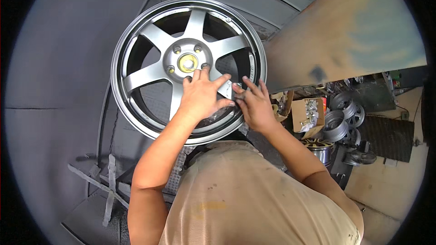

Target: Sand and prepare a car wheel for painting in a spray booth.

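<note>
A silver six-spoke alloy wheel rim (196, 18) lies face up before me, with a yellow-marked centre bore and lug holes. My left hand (201, 93) rests on the spoke area beside the hub, its fingers spread and a fingertip at a lug hole. At the lower right spoke, near the rim's lip, is my right hand (253, 105), its fingers bent around a small piece of clear or silvery film (235, 90). That piece is partly hidden by the fingers, and its exact kind cannot be told.
A grey cross-shaped metal stand (111, 190) is at the lower left. To the right are an open cardboard box (299, 109) of small parts, several stacked wheel rims (335, 126) and a gold-spoked rim (320, 151). A large paint-stained panel (344, 34) stands at the upper right.
</note>
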Available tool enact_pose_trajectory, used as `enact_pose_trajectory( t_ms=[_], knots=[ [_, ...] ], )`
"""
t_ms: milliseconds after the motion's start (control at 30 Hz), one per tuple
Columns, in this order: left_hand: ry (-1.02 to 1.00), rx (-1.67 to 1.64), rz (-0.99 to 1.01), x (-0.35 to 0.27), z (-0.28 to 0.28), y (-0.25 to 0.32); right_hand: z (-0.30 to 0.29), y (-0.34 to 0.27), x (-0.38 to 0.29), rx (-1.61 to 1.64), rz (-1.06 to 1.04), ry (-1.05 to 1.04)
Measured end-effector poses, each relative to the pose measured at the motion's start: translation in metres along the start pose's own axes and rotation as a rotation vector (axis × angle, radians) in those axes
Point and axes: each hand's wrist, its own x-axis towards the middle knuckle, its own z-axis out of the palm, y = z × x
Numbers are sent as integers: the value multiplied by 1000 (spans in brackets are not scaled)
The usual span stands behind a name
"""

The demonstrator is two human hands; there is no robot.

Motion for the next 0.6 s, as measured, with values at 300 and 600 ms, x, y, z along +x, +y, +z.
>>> enact_pose_trajectory(
  t_ms=[300,600],
  knots=[
    [29,35,-5,3,12,10,1,1,-10,14,42,14],
    [11,-1,-41,6,9,13,-2,11,-16,45,34,52]
  ],
)
